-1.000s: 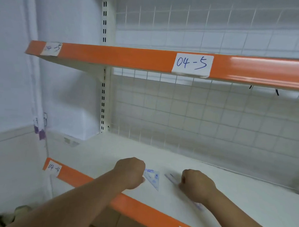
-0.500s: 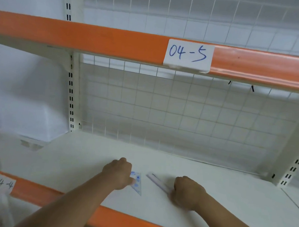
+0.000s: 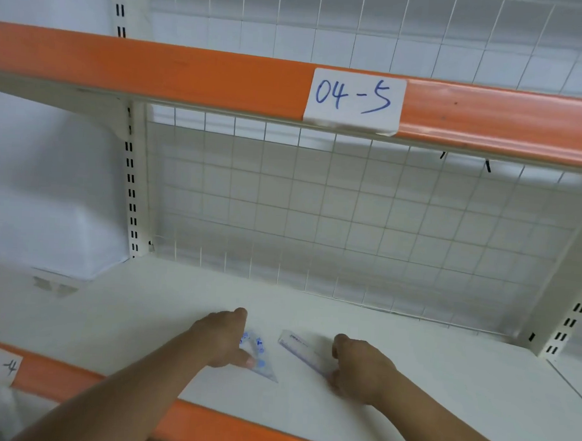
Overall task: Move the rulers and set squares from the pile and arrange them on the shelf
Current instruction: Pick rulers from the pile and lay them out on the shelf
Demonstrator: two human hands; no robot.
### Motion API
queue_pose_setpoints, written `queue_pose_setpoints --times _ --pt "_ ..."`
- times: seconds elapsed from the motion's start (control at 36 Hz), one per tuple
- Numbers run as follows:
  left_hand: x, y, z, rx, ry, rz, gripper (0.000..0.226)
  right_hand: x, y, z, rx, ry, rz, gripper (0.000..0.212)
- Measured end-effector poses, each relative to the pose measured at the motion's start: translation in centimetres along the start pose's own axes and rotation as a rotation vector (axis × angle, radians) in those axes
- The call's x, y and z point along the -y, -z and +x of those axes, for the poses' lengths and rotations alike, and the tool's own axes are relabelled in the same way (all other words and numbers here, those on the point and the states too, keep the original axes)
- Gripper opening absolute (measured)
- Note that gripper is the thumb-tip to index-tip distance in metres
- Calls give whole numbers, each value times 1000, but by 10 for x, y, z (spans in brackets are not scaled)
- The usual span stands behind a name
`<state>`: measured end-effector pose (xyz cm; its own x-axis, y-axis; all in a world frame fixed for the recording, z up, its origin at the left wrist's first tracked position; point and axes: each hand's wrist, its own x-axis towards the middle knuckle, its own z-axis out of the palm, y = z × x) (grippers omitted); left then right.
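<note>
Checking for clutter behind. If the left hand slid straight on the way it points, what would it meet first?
Probably the wire mesh back panel; only bare shelf shows ahead of the left hand. The ruler lies just right of that line, so depth leaves some doubt.

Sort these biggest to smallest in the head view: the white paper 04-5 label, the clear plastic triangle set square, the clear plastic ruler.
1. white paper 04-5 label, clearly largest.
2. clear plastic triangle set square and clear plastic ruler: these look alike and each is partly covered, so I can't rank them.
</note>
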<state>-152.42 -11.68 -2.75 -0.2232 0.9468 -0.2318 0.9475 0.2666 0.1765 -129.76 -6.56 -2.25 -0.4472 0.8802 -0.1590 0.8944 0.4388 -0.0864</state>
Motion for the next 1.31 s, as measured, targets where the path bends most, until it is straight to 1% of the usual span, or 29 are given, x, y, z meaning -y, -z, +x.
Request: queue_pose_setpoints --times 0.06,0.14,0.25,0.36,0.44,0.5,0.53,0.56,0.58,0.61,0.64,0.67,0.72,0.86,0.89,0.97,1.03,1.08,1.17,1.31 --pt "0 0 -1 -11 -28 0 51 1 -1 0 -8 23 -2 39" --pt "1 1 -3 -23 -53 -10 44 3 0 -1 -19 40 -35 41" --pt "4 5 -3 -28 -57 -87 39 6 3 -2 12 47 -59 44" --pt "6 5 -2 -1 -67 -148 53 8 6 -3 41 57 -108 40" --pt "7 5 -3 11 -87 -165 60 9 4 -1 40 75 -149 27" --pt "7 7 -6 47 -81 -148 62 10 2 0 27 72 -154 29" --pt "7 9 -7 74 -77 -126 59 9 1 1 22 70 -156 30" --pt "7 9 -8 97 -76 -113 49 10 0 2 19 68 -159 30" --pt "9 8 -7 109 -80 -101 28 10 -1 2 15 64 -160 30" --pt "10 8 -7 100 -96 -93 22 10 -3 3 11 59 -158 29" --pt "10 7 -7 102 -92 -80 36 10 -4 3 8 55 -152 29" --pt "11 7 -7 112 -90 -52 44 11 -5 4 4 53 -144 30" --pt "13 7 -9 118 -108 -9 46 10 -6 4 -5 52 -127 31" --pt "9 11 -12 191 -113 104 38 10 -3 3 -5 43 -97 32" --pt "8 12 -15 205 -125 126 40 10 -3 2 -6 43 -93 32" --pt "7 14 -21 226 -132 179 55 11 -2 0 -3 40 -87 30" --pt "6 15 -25 236 -134 203 55 11 -1 -2 1 31 -91 28" --pt "7 15 -29 242 -135 203 56 12 0 -4 12 21 -94 29" --pt "9 11 -32 227 -162 134 64 13 1 -6 29 12 -95 30" --pt "10 8 -38 157 -222 54 60 16 0 -8 42 -8 -88 32"
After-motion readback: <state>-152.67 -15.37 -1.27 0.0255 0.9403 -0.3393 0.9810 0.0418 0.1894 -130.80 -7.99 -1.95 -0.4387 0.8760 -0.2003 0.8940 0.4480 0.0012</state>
